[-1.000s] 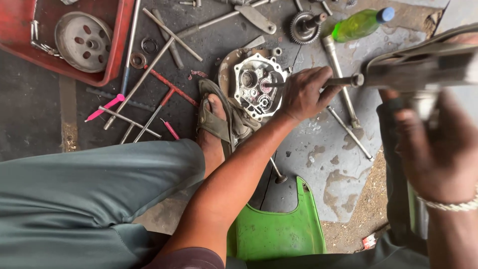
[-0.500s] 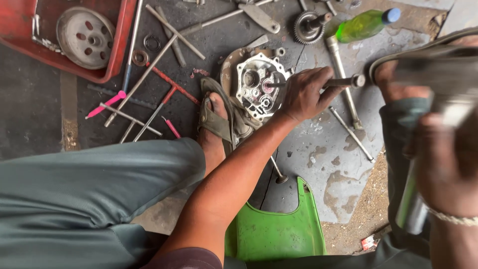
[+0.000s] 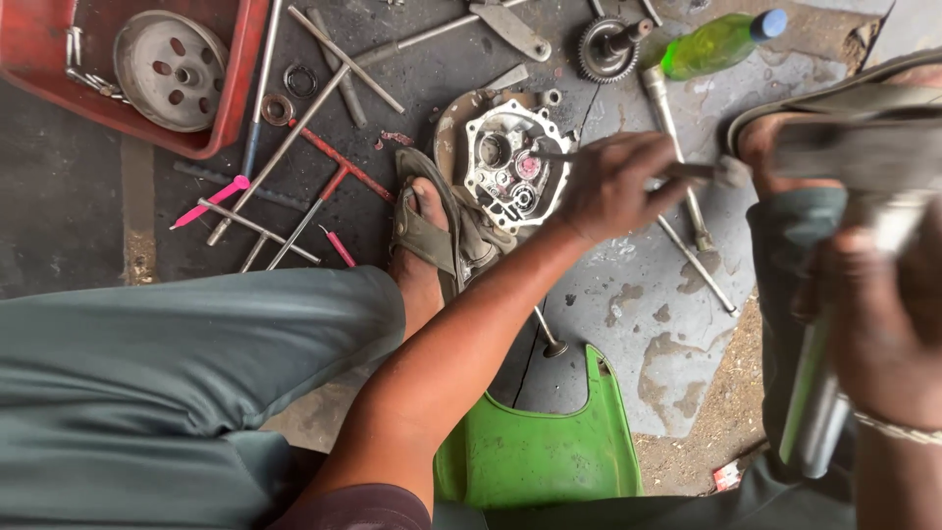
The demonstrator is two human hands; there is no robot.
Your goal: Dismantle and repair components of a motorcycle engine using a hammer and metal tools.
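Stained concrete floor, dark at left, grey patch at right of centre. Grey trouser leg across lower left. Green stool at lower centre. Red tray in upper left corner, pulley disc lying inside. Engine cover on the floor at upper centre, open face up, pink part showing inside; sandalled foot pressed against its left edge.

Left hand at centre right, just beside the cover, fingers clenched on a thin metal tool lying crosswise; tip reaches the cover's right side. Right hand at right edge, blurred, grasping a metal cylinder held upright; bracelet at the wrist.

Green bottle on its side at top right. Gear with shaft just left of the bottle. Long socket wrench below the bottle, passing under the left hand. Rods and a red T-handle scattered between tray and foot. Pink tool at left, near the rods.
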